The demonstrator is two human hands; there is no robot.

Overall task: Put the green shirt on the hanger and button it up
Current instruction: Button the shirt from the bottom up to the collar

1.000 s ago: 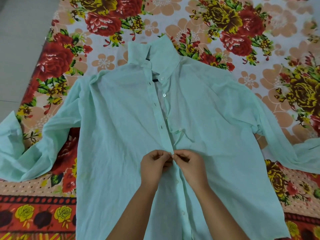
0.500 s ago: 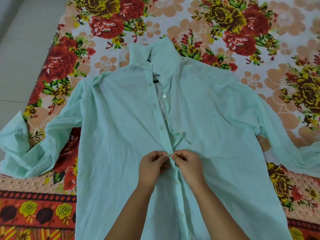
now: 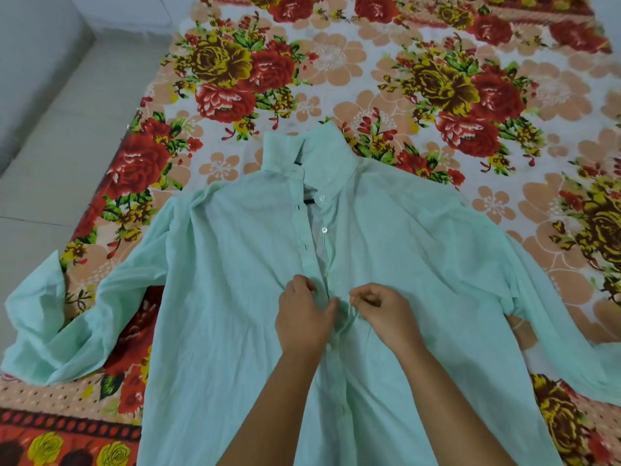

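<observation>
The pale green shirt [image 3: 235, 297] lies front up on the floral bedsheet, sleeves spread to both sides. A black hanger [image 3: 307, 200] shows only as a dark sliver inside the open collar. The placket is joined below my hands and gapes open above them, with white buttons along its right edge. My left hand [image 3: 304, 319] pinches the left placket edge at mid-chest. My right hand [image 3: 381, 309] pinches the right placket edge just beside it, thumb and fingertips pressed together on the fabric. The button between my fingers is hidden.
The floral bedsheet [image 3: 369, 79] covers the bed under the shirt. A pale tiled floor [image 3: 50, 146] runs along the bed's left edge. The left sleeve cuff [image 3: 37, 297] reaches that edge.
Both hands have moved a little up the placket and apart from each other. The view has tilted up, showing more of the bedsheet beyond the collar.
</observation>
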